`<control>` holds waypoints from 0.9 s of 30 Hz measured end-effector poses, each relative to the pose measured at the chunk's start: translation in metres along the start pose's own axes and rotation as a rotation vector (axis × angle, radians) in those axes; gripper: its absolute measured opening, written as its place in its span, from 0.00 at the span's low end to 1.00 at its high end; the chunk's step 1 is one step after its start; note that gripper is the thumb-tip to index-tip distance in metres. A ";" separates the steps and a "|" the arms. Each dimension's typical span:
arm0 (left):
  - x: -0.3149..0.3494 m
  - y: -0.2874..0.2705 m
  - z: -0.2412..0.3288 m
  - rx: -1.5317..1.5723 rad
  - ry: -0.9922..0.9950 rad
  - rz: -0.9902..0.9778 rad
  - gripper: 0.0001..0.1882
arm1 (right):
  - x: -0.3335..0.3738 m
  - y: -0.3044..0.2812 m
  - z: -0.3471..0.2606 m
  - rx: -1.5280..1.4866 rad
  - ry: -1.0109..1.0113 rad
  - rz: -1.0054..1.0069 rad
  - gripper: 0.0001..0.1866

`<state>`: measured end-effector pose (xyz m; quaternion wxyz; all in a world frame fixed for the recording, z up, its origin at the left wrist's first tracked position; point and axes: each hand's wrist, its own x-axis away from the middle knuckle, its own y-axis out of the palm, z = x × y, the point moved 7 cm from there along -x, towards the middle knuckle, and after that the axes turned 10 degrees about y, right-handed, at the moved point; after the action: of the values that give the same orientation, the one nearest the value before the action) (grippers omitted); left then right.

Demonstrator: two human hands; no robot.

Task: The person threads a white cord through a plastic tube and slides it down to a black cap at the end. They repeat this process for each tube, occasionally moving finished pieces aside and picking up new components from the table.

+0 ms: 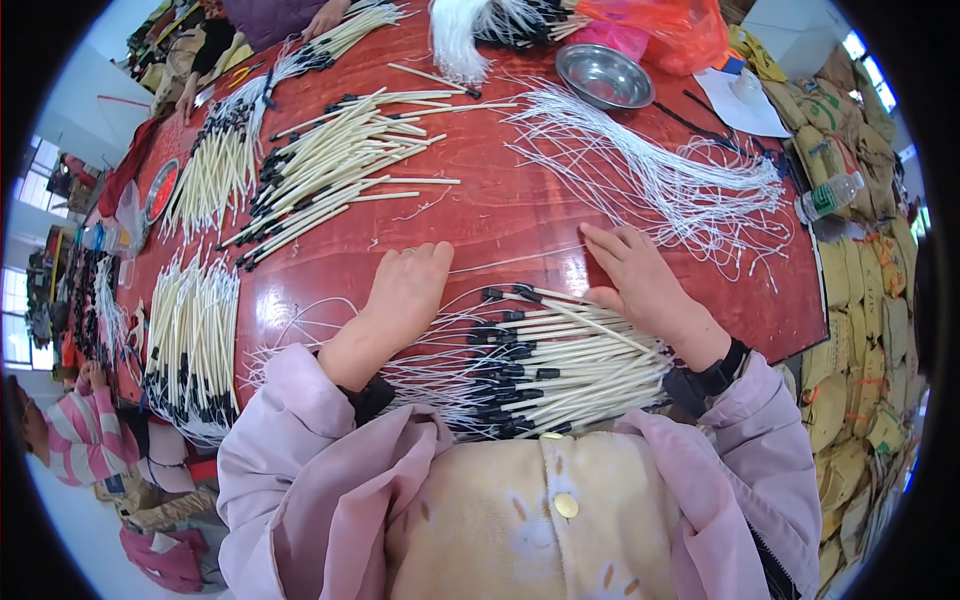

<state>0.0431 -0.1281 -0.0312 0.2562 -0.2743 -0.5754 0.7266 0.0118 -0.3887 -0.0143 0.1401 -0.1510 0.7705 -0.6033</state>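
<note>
A thin white string (515,262) stretches over the red table between my two hands. My left hand (408,290) is closed around its left end, knuckles up; the fingertips are hidden. At the string's other end, my right hand (640,272) lies palm down with fingers stretched and the thumb apart. Right below my hands, close to my body, lies a pile of cream-coloured sticks (570,355) with black end pieces and white strings running left. Farther right is a loose bundle of white strings (660,170) with small knots at its near ends.
More cream sticks with black ends lie in piles at the left (195,335) and far left (340,160). A metal bowl (604,76), red plastic bag (670,30) and plastic bottle (832,195) are at the right. Stacked sacks (865,330) flank the table (480,215). Other people sit around it.
</note>
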 end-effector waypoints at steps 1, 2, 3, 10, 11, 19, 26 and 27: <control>0.003 0.000 -0.002 -0.007 -0.021 0.002 0.04 | 0.000 -0.001 -0.003 -0.005 -0.022 -0.001 0.35; 0.002 0.001 -0.003 0.068 -0.034 0.053 0.04 | 0.002 -0.004 0.001 -0.004 -0.008 0.000 0.36; 0.002 0.003 -0.006 0.142 -0.044 0.102 0.05 | 0.004 -0.006 0.004 -0.006 0.008 0.002 0.36; 0.030 -0.007 -0.045 0.460 -0.326 0.146 0.09 | 0.005 -0.005 0.004 0.003 -0.008 0.022 0.36; 0.036 -0.007 -0.051 0.470 -0.376 0.116 0.09 | 0.004 -0.004 0.006 -0.004 -0.002 0.014 0.36; 0.045 -0.054 -0.120 -0.079 -0.414 0.391 0.09 | 0.003 -0.006 0.004 -0.011 -0.029 0.014 0.36; 0.026 -0.038 -0.157 -0.178 -0.287 0.355 0.09 | 0.001 -0.008 0.000 -0.023 -0.005 0.042 0.35; 0.026 -0.037 -0.158 -0.190 -0.269 0.346 0.09 | 0.000 -0.008 -0.002 -0.021 -0.012 0.055 0.34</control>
<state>0.1362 0.0068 -0.0273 0.0221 -0.2924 -0.6148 0.7322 0.0117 -0.3891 -0.0063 0.1597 -0.1351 0.7798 -0.5900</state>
